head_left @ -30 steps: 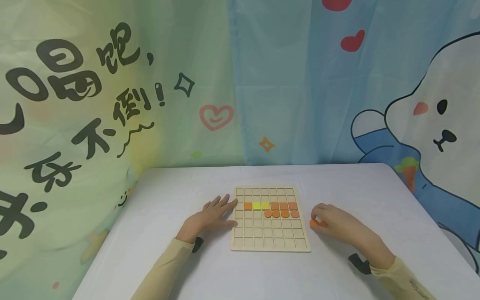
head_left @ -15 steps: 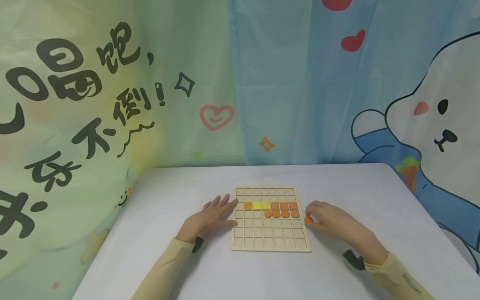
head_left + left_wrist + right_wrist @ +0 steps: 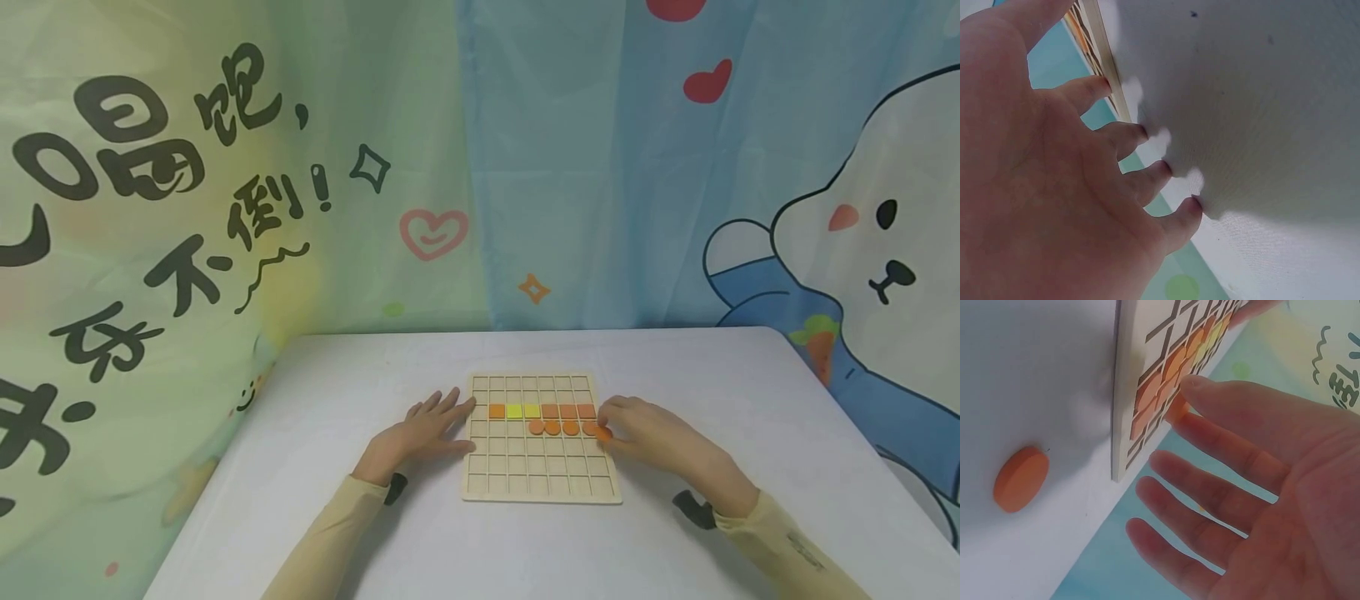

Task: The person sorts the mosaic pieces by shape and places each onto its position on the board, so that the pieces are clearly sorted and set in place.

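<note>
A pale wooden grid board [image 3: 498,465] lies flat on the table. Across one of its rows runs a line of square tiles, orange, yellow [image 3: 522,412] and reddish orange [image 3: 567,412]. Just nearer, several round orange discs [image 3: 552,427] sit side by side. My left hand [image 3: 418,435] spreads its fingers, with thumb and index finger touching the board's left edge. At the right edge, my right hand [image 3: 660,433] pinches an orange disc [image 3: 1177,410] between thumb and index finger, over the end of the disc row. Its other fingers are loosely extended.
A loose orange disc [image 3: 1021,479] lies on the white tablecloth [image 3: 540,550] to the right of the board, hidden by my right hand in the head view. Behind the table hangs a printed curtain [image 3: 555,167].
My right hand has moved left with the pinched disc, from beside the board to over its right edge. The left hand and the board have stayed still.
</note>
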A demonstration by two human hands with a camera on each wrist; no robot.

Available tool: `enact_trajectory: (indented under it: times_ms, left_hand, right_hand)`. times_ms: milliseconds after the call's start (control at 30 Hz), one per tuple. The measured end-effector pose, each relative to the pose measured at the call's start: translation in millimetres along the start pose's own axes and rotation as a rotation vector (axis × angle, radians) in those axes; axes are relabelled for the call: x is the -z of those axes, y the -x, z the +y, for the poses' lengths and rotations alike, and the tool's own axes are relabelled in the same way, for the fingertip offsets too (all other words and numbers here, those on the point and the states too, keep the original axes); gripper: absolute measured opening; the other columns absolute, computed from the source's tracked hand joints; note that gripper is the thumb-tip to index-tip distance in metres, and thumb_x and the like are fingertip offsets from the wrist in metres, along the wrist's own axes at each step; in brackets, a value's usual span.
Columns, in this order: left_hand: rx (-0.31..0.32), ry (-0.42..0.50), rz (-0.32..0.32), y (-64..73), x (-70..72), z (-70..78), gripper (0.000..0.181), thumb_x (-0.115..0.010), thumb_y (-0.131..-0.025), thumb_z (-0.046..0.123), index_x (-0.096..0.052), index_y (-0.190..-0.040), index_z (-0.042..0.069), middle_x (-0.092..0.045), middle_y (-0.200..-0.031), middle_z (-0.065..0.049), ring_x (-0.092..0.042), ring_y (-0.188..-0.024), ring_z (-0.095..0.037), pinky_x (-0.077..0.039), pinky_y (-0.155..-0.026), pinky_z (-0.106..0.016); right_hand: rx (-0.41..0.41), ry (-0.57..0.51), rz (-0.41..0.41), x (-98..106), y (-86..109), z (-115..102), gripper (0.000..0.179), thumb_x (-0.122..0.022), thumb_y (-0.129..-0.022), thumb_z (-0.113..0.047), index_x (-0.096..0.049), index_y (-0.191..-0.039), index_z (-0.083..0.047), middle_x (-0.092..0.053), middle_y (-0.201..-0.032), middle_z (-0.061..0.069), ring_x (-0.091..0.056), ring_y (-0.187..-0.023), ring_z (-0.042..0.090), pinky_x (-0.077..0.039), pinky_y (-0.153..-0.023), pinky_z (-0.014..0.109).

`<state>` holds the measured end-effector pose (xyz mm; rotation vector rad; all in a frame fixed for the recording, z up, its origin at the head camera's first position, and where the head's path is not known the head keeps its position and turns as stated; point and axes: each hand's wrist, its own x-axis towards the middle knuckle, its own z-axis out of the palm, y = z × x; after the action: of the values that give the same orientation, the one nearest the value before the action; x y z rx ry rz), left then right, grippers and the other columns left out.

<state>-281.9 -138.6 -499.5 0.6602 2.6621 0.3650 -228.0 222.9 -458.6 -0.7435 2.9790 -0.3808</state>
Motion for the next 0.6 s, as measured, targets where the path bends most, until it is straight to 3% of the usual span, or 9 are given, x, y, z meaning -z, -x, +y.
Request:
enact_trajectory:
  times_ms: [433,600]
  left_hand:
    - [-0.006,0.010,-0.001,1.0,0.4,0.0,0.079,-0.056,-0.096,0.060,-0.025,-0.161,0.027,-0.014,-0.170,-0.010,-0.011,-0.156,-0.039,-0.014,-0.125,-0.061]
    - [0.000,0.015,-0.001,0.4,0.6,0.2,0.079,-0.056,-0.096,0.060,-0.025,-0.161,0.028,-0.014,-0.170,-0.009,-0.011,-0.156,-0.039,-0.014,-0.125,-0.061]
  right_hand:
    - [0.068,0.006,-0.010,-3.4,-16.6,-10.5,0.008,-0.073,-0.092,-0.019,-0.068,-0.093,-0.013,-0.060,-0.085,-0.004,-0.046,-0.072,0.009,-0.044,-0.064,0.025]
    - [0.101,-0.014,-0.007,-5.5,-22.6,-13.6,0.009,-0.071,-0.094,-0.019,-0.064,-0.089,-0.014,-0.053,-0.077,-0.003,-0.043,-0.071,0.009,-0.036,-0.061,0.023]
